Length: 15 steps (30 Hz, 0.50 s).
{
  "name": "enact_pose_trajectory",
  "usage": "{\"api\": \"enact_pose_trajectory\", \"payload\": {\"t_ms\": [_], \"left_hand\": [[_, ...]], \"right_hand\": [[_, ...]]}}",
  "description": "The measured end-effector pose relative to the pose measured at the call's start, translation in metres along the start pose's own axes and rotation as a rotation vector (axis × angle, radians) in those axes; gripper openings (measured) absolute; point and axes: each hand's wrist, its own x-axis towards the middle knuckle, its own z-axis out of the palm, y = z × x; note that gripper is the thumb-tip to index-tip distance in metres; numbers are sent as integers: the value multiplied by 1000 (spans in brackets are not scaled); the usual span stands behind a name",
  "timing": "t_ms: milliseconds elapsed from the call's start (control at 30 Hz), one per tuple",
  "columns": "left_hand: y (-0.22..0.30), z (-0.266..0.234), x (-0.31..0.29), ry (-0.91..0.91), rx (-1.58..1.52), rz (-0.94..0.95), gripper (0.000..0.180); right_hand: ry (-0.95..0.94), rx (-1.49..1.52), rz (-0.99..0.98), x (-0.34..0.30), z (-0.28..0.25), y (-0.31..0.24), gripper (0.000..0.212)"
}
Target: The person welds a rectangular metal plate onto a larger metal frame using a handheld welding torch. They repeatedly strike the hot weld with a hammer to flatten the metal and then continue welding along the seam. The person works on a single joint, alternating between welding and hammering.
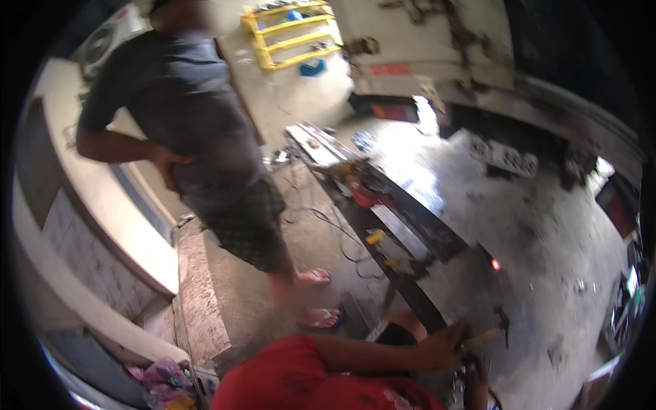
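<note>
My left arm in a red sleeve reaches right across the lower part of the head view. My left hand (pixel 443 347) is closed around the wooden handle of a hammer (pixel 504 326) with a dark head, held above the floor. Just below it, at the bottom edge, my right hand (pixel 476 384) is partly hidden; its fingers look curled by a shiny metal thing and a dark cable, too blurred to name. A long dark metal beam frame (pixel 417 301) runs away from my hands. A small red glow (pixel 495 264) shows near its right corner.
A person in a dark shirt (pixel 198 130) and sandals stands left of the frame. On the frame lie a red tool (pixel 359 191) and a yellow piece (pixel 375 236). Cables (pixel 335 222) cross the floor. A vehicle's rear (pixel 506 154) and a yellow rack (pixel 294 34) are beyond.
</note>
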Motion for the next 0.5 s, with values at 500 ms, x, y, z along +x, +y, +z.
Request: {"api": "enact_pose_trajectory", "payload": {"t_ms": [500], "left_hand": [[-110,-109,110,-186,446,-549,127]], "right_hand": [[567,465,169,-14,9,-121,22]]}}
